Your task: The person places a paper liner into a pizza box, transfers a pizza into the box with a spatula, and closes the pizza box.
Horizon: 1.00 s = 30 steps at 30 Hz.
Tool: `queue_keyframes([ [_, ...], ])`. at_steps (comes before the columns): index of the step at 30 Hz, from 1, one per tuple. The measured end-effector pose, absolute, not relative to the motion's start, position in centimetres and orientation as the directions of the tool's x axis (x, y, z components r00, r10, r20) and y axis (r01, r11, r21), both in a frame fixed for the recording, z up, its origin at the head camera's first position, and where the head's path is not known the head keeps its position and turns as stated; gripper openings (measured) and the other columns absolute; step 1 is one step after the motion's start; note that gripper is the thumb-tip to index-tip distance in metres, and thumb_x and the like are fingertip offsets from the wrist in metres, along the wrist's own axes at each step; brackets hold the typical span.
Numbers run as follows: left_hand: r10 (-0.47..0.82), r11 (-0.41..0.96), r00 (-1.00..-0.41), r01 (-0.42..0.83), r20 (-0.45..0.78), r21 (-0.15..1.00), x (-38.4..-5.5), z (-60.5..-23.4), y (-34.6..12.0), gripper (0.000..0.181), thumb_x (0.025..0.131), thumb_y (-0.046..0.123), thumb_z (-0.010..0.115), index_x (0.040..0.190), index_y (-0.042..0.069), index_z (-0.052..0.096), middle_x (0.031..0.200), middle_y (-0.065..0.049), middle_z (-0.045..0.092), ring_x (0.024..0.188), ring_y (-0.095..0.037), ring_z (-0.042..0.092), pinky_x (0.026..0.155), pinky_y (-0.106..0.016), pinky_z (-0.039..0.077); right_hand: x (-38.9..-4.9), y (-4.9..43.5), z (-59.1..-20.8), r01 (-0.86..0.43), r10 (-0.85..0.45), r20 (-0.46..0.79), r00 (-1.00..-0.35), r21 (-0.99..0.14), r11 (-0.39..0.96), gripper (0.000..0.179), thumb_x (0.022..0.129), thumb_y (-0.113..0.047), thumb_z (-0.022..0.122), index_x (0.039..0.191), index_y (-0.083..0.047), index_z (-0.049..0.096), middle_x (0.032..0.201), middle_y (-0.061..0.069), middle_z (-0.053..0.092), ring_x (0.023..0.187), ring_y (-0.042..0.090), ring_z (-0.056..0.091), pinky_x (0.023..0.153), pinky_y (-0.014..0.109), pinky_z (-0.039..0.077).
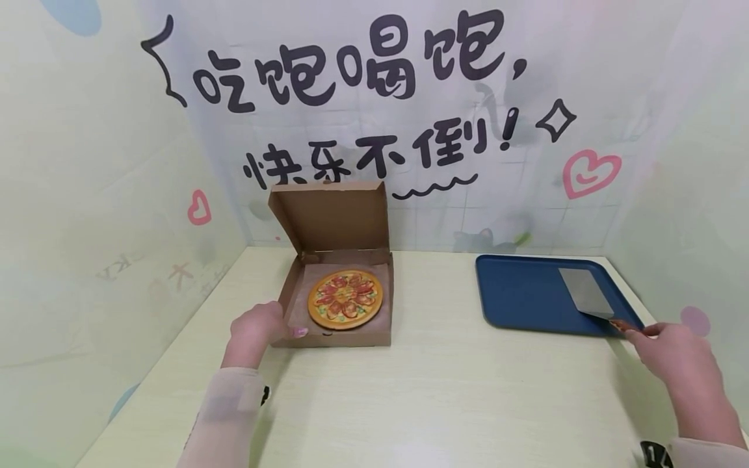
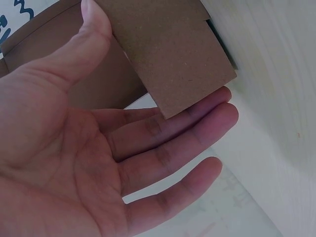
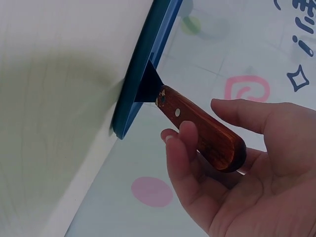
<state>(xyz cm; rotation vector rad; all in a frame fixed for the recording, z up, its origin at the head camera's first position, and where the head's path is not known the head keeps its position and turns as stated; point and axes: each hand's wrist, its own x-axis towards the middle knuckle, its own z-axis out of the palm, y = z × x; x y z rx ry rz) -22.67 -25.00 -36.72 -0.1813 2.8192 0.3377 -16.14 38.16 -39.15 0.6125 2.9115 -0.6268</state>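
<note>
An open cardboard pizza box (image 1: 377, 339) stands at the back left, its lid upright. On paper inside lies a round pizza (image 1: 345, 299) with red toppings. My left hand (image 1: 263, 325) holds the box's front left corner; in the left wrist view the thumb (image 2: 96, 29) lies over the wall and the fingers (image 2: 163, 153) run along the outside. At the right, a spatula (image 1: 587, 292) rests its flat metal blade on a blue tray (image 1: 521, 305). My right hand (image 1: 673, 354) has its fingers curled under the wooden handle (image 3: 207, 128), the thumb apart from it.
The pale table (image 1: 439, 390) meets printed walls on the left, right and back. The box lid (image 1: 333, 218) stands in front of the back wall (image 1: 433, 221). Bare tabletop lies between box and tray.
</note>
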Motion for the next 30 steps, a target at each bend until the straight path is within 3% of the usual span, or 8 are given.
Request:
queue_keyframes([
  [3, -0.087, 0.967, -0.948, -0.155, -0.306, 0.203, -22.7, -36.7, -24.9, 0.072, 0.089, 0.055, 0.082, 0.123, -0.005, 0.065, 0.116, -0.024, 0.072, 0.098, -0.035, 0.068, 0.085, -0.059, 0.057, -15.9, 38.0, -39.0, 0.420, 0.382, -0.175, -0.908, -0.347, 0.839, 0.066, 0.107, -0.039, 0.051, 0.135, 0.020, 0.049, 0.136, 0.045, 0.054, 0.109, 0.061, 0.058, 0.079, 0.058, 0.054],
  [6, -0.085, 0.969, -0.949, -0.151, -0.305, 0.198, -22.7, -36.8, -24.8, 0.074, 0.089, 0.056, 0.082, 0.125, -0.006, 0.064, 0.119, -0.025, 0.072, 0.100, -0.036, 0.069, 0.086, -0.059, 0.057, -15.7, 37.4, -38.5, 0.441, 0.414, -0.153, -0.898, -0.320, 0.839, 0.065, 0.107, -0.035, 0.049, 0.139, 0.021, 0.044, 0.140, 0.046, 0.046, 0.114, 0.063, 0.054, 0.081, 0.062, 0.054],
  [10, -0.068, 0.972, -0.948, -0.134, -0.310, 0.195, -22.7, -37.1, -24.2, 0.078, 0.090, 0.057, 0.080, 0.132, -0.006, 0.063, 0.127, -0.027, 0.071, 0.107, -0.038, 0.070, 0.089, -0.060, 0.057, -15.5, 35.9, -37.5, 0.435, 0.429, -0.090, -0.899, -0.309, 0.846, 0.062, 0.107, -0.032, 0.047, 0.141, 0.019, 0.042, 0.130, 0.045, 0.042, 0.107, 0.057, 0.054, 0.067, 0.055, 0.054],
  [14, -0.060, 0.975, -0.948, -0.122, -0.312, 0.184, -22.7, -37.3, -23.1, 0.081, 0.089, 0.060, 0.080, 0.134, -0.005, 0.063, 0.130, -0.026, 0.071, 0.109, -0.038, 0.071, 0.089, -0.060, 0.058, -15.7, 34.3, -36.6, 0.321, 0.340, -0.003, -0.941, -0.333, 0.887, 0.060, 0.107, -0.032, 0.049, 0.140, 0.017, 0.047, 0.136, 0.047, 0.051, 0.106, 0.060, 0.057, 0.061, 0.054, 0.053],
  [17, -0.059, 0.976, -0.952, -0.118, -0.302, 0.182, -22.8, -37.4, -22.2, 0.080, 0.088, 0.060, 0.081, 0.134, -0.004, 0.064, 0.129, -0.025, 0.071, 0.111, -0.038, 0.071, 0.090, -0.061, 0.057, -16.0, 32.7, -36.4, 0.229, 0.257, 0.045, -0.965, -0.332, 0.915, 0.057, 0.106, -0.030, 0.051, 0.138, 0.017, 0.052, 0.138, 0.045, 0.053, 0.112, 0.064, 0.058, 0.067, 0.059, 0.055],
  [20, -0.051, 0.978, -0.954, -0.107, -0.295, 0.178, -22.8, -37.6, -21.2, 0.079, 0.088, 0.060, 0.081, 0.133, -0.003, 0.065, 0.128, -0.024, 0.072, 0.110, -0.037, 0.071, 0.090, -0.061, 0.058, -16.6, 31.0, -36.3, 0.192, 0.208, 0.016, -0.978, -0.327, 0.925, 0.059, 0.106, -0.031, 0.051, 0.142, 0.015, 0.050, 0.142, 0.045, 0.051, 0.115, 0.067, 0.056, 0.071, 0.069, 0.054],
  [25, -0.051, 0.981, -0.959, -0.100, -0.278, 0.167, -22.8, -38.0, -19.5, 0.076, 0.087, 0.062, 0.081, 0.129, 0.001, 0.069, 0.121, -0.019, 0.075, 0.103, -0.031, 0.072, 0.087, -0.058, 0.059, -17.7, 27.5, -36.7, 0.143, 0.128, -0.066, -0.989, -0.337, 0.930, 0.062, 0.108, -0.034, 0.053, 0.149, 0.012, 0.047, 0.147, 0.043, 0.050, 0.121, 0.064, 0.057, 0.082, 0.070, 0.055],
  [30, -0.051, 0.984, -0.964, -0.092, -0.262, 0.150, -22.8, -38.2, -17.9, 0.074, 0.085, 0.064, 0.081, 0.126, 0.004, 0.071, 0.118, -0.016, 0.076, 0.101, -0.030, 0.072, 0.087, -0.056, 0.059, -18.2, 22.6, -38.2, -0.025, -0.062, -0.080, -0.995, -0.392, 0.920, 0.054, 0.108, -0.029, 0.059, 0.143, 0.011, 0.055, 0.142, 0.037, 0.060, 0.127, 0.057, 0.060, 0.099, 0.066, 0.054],
])
